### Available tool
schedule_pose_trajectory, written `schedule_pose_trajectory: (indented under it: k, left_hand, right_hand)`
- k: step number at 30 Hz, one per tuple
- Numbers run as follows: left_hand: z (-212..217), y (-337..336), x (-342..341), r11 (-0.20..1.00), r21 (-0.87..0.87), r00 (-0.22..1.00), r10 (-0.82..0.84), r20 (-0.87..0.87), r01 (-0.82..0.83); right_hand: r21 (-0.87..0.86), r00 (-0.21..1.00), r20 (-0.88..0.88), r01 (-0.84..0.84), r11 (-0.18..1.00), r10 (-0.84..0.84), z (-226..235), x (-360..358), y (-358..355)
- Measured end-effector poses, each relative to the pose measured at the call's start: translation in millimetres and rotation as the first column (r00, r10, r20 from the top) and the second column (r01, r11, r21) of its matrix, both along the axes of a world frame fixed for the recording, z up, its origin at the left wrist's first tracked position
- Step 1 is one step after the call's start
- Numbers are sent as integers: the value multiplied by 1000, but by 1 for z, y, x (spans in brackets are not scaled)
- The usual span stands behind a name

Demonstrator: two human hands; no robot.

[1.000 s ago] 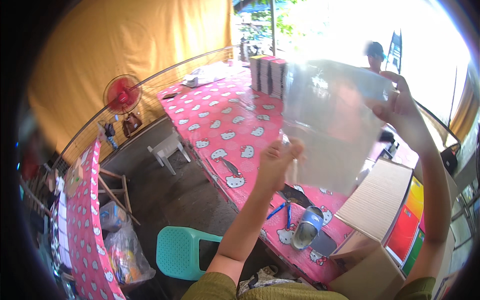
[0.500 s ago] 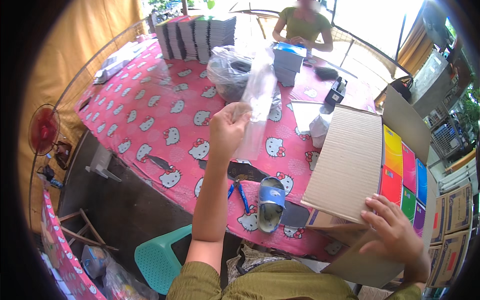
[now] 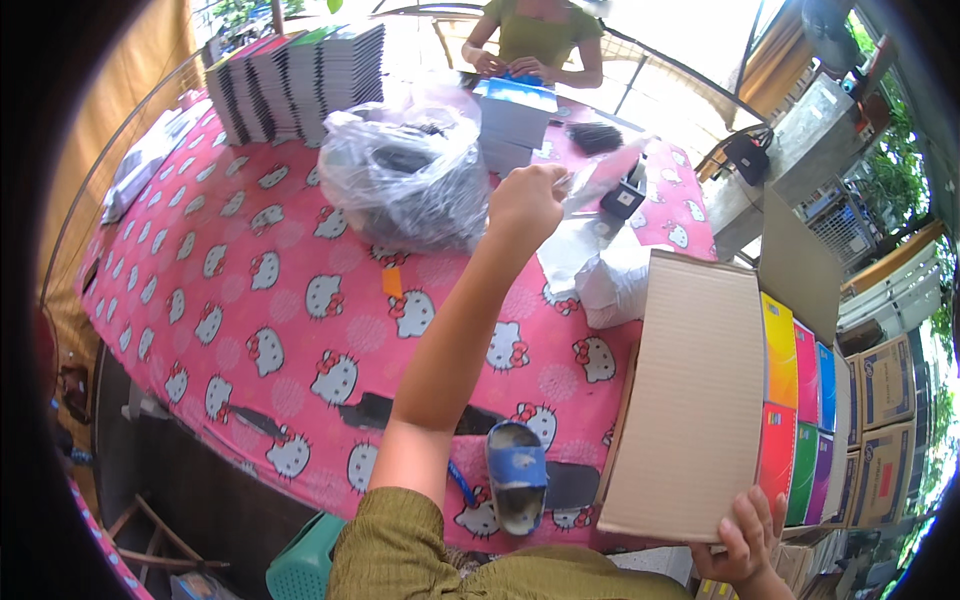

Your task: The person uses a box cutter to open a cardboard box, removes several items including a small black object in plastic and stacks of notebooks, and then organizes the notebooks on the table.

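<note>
Pinched in my left hand (image 3: 528, 205) is a clear plastic strip (image 3: 608, 170). It trails right toward a black tape dispenser (image 3: 627, 192), blurred by motion. My right hand (image 3: 745, 540) grips the near edge of a cardboard box flap (image 3: 690, 400), thumb below and fingers curled over the corner. Inside the open box, beside the flap, several notebooks (image 3: 780, 345) with yellow, pink, blue, red, green and purple covers lie in two rows. Close to the flap's far left side is a crumpled white plastic bag (image 3: 612, 285).
A clear bag of black items (image 3: 405, 175), stacked notebooks (image 3: 300, 85) and a pile with a blue cover (image 3: 512, 110) stand at the back. A co-worker (image 3: 545, 45) sits beyond. Nearer are a blue slipper (image 3: 518, 480), a blue handle (image 3: 462, 483) and a green stool (image 3: 305, 560).
My left hand has moved away and to the right with the plastic strip. My right hand has slid to the flap's near corner and closed on it. The view has shifted right.
</note>
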State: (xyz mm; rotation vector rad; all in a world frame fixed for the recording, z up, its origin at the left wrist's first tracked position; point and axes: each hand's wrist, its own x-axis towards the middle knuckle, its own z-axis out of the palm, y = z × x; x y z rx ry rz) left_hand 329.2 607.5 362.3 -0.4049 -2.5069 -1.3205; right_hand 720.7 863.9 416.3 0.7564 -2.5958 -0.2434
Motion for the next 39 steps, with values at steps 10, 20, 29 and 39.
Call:
schedule_pose_trajectory:
  k: [10,20,29,39]
  left_hand:
    - [-43,112,-136,912,-284,945,-237,226,297]
    - [-80,165,-199,831,-435,935,-267,234,346]
    - [-87,193,-97,761,-353,819,-392,419,545]
    - [-154,200,-61,733,-526,877,-203,435,430]
  right_hand:
    - [-42,996,89,4,999,0,11,1,-3]
    - [-39,988,151,-32,999,37,17,4,2]
    - [-38,992,115,-42,998,46,15,3,2]
    - [0,975,-221,-35,999,34,-15,-3,9]
